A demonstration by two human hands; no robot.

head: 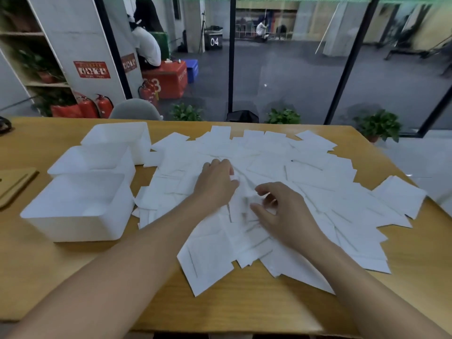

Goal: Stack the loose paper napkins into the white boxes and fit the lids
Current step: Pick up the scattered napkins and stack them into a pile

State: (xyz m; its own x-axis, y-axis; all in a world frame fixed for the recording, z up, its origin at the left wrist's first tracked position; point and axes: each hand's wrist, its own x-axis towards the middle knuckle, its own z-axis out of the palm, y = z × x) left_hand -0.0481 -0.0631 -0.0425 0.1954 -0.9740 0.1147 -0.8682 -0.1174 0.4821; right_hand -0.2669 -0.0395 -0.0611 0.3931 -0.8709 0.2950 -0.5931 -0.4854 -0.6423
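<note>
Gathering soft, light napkins (pixel 269 167) with both hands, my left hand (pixel 215 182) pinches one while my right hand (pixel 278 211) curls loosely, holding none.

The light is soft, even and fairly dim, with no hard beam from any side. The napkins (pixel 281 167) are the brightest area and nearly blow out, so their edges and folds merge into one pale mass. The boxes (pixel 80 201) wash out likewise, their walls barely told apart. Shadows are faint: thin dark lines under napkin edges and a soft smudge beneath each forearm on the table (pixel 244 309). The whole picture is slightly soft and smeary. Wide-angle distortion bows the table edges and tilts the window frames (pixel 231 55) outward. The hall beyond the glass is darker, grainy and blurred
</note>
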